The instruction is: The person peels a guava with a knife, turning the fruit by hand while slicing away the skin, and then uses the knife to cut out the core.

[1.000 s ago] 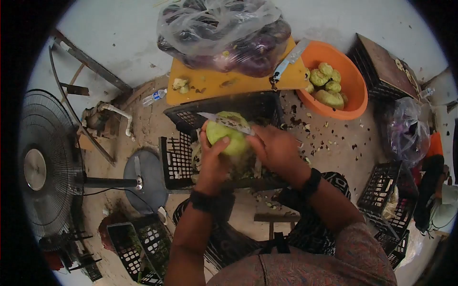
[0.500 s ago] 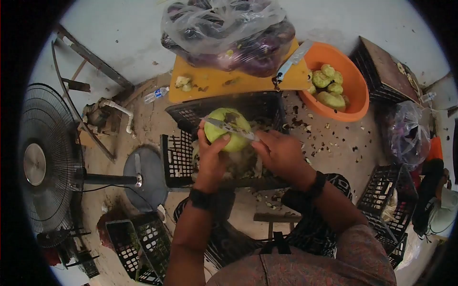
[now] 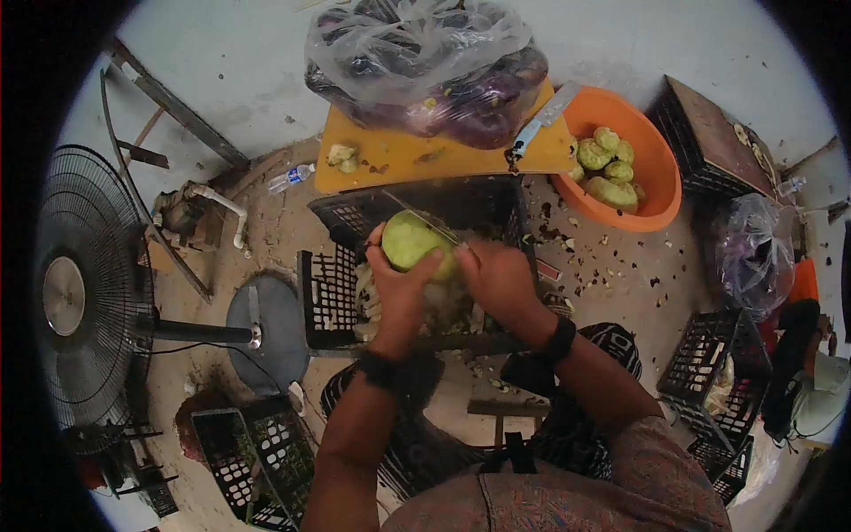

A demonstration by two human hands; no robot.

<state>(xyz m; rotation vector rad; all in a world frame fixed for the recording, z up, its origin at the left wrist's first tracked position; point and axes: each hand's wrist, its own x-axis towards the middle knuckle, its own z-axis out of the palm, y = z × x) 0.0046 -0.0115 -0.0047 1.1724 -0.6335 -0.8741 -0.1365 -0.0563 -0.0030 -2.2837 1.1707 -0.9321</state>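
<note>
My left hand (image 3: 401, 291) is closed around the side and underside of a round, pale-green vegetable (image 3: 411, 241) whose exact kind I cannot make out. Its upper face looks smooth and pared. In my right hand (image 3: 503, 277) is the handle of a knife (image 3: 412, 211). The thin blade points up and left along the vegetable's far side, seen nearly edge-on. Both hands are over a black plastic crate (image 3: 330, 300), which has pale scraps (image 3: 365, 297) in it.
Beyond the crate, a yellow board (image 3: 390, 164) bears a bag of eggplants (image 3: 425, 80), a pale chunk (image 3: 342, 158) and another knife (image 3: 542, 122). An orange basin (image 3: 667, 199) holds several knobbly green vegetables (image 3: 610, 168). Left stands a fan (image 3: 89, 293). Peelings litter the floor.
The knife blade has turned from lying flat across the vegetable to nearly edge-on at its far side. The vegetable's brown patch no longer shows. My right hand has shifted slightly left.
</note>
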